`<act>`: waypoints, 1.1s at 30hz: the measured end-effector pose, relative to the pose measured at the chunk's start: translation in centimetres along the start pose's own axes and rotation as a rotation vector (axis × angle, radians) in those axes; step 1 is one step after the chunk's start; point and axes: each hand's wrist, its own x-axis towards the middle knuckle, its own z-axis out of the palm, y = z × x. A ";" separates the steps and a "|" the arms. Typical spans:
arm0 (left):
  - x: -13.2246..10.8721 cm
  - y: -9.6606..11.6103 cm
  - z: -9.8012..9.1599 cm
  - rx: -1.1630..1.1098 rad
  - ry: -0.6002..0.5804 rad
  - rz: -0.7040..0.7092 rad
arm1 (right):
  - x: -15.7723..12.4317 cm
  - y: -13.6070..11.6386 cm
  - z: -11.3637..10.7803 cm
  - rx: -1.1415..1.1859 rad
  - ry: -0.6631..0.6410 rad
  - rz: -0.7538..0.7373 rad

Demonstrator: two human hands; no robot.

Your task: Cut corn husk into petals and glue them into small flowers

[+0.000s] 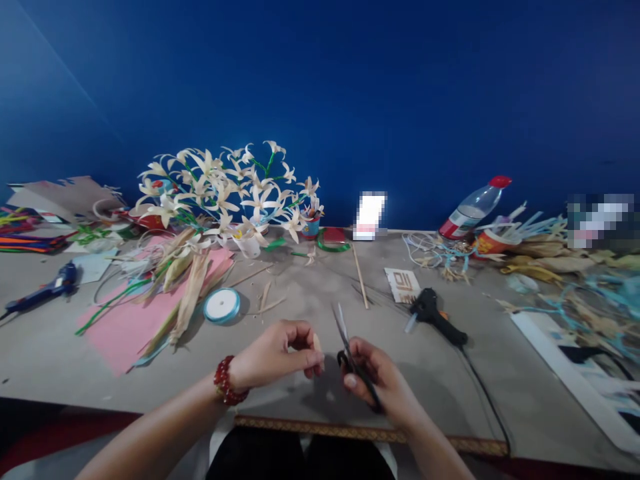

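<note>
My right hand [383, 380] is closed around the handles of a pair of scissors [342, 325], whose blades point up and away over the table and look slightly apart. To its left, my left hand [287, 350] pinches a small pale strip [317, 343], which looks like corn husk and is mostly hidden by the fingers. The blades and the strip are apart. Beyond my left hand lie a roll of light-blue ribbon [221, 305] and a few thin husk scraps [267, 301]. A bunch of pale husk flowers [220, 193] on green stems stands at the back.
A black glue gun [437, 317] lies right of my hands, its cord running to the front edge. Farther right is a white power strip [555, 373]. Dried husks [187, 300] and pink paper [115, 333] lie left, near a blue glue gun [47, 290]. A bottle [473, 210] leans at the back.
</note>
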 end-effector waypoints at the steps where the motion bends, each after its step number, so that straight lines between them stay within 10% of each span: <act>1: 0.0 0.1 0.1 0.037 0.001 0.003 | 0.2 -0.3 0.1 0.017 0.020 -0.011; 17: -0.2 0.2 1.3 0.461 0.056 0.049 | 1.7 -2.4 2.3 -0.049 0.172 -0.107; 33: -1.0 -0.4 1.4 0.112 0.158 0.141 | 1.1 -2.6 2.6 0.274 0.247 -0.073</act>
